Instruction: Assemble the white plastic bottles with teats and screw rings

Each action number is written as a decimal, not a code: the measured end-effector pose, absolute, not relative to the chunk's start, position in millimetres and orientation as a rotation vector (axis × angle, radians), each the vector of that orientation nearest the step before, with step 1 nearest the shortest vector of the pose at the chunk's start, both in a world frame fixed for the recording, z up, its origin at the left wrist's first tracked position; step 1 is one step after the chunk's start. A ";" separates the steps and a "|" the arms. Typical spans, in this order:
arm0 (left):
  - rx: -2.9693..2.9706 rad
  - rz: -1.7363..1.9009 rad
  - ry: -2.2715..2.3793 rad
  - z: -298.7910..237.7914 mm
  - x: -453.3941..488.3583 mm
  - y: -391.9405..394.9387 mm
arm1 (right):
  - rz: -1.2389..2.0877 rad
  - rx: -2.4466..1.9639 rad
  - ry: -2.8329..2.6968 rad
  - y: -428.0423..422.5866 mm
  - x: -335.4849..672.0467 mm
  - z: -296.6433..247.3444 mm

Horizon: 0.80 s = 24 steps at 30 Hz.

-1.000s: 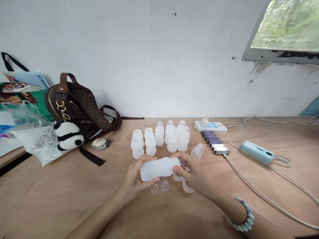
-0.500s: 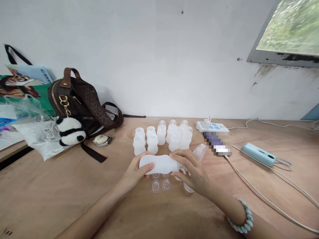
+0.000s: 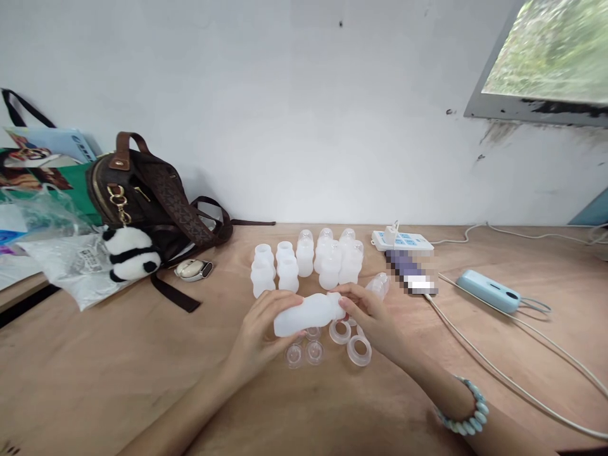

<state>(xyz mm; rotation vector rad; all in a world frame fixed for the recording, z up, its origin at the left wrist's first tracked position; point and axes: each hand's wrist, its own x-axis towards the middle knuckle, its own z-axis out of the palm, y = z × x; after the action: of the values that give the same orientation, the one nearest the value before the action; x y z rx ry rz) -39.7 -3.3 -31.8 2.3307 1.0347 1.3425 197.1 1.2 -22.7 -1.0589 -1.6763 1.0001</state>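
A frosted white baby bottle (image 3: 304, 316) lies nearly level in the air, its neck to the right and slightly raised. My left hand (image 3: 259, 324) is wrapped round its base end, thumb below and fingers on top. At the neck my right hand (image 3: 369, 316) grips with thumb and fingertips; the mouth is partly hidden by them. Below the bottle are several clear nipples (image 3: 314, 352) on the table, and to their right several translucent collar rings (image 3: 359, 350). Clear bottle caps (image 3: 379, 285) lie just beyond my right hand.
Uncapped bottles (image 3: 287, 274) and capped bottles (image 3: 330, 269) stand behind my hands. To the right are a power strip (image 3: 409, 241), a partly blurred phone (image 3: 411, 272), a blue power bank (image 3: 489, 291) and cables. A brown backpack (image 3: 142, 196) with a panda charm (image 3: 132, 254) and a computer mouse (image 3: 190, 270) are left.
The bottle's neck end has tilted up a little. My right hand has shifted its grip, now pinching the neck with thumb and fingertips, and the collar rings beneath show more fully.
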 end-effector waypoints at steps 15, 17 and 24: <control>1.585 1.132 1.099 -26.9 -36.3 5.2 | 0.741 -0.981 -1.845 -4.5 199.3 -25.1; 1.634 1.143 1.094 -29.3 -36.3 3.9 | 0.889 -1.080 -1.800 -3.3 199.7 -23.4; 1.999 1.246 1.194 -30.0 -40.3 3.6 | 0.779 -1.042 -1.837 -3.1 200.5 -15.7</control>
<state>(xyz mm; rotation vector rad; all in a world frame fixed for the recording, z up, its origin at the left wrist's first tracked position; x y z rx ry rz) -40.3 3.6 -30.0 1.9986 1.1938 1.2461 200.5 -3.1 -15.7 -1.0421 -1.8368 0.7789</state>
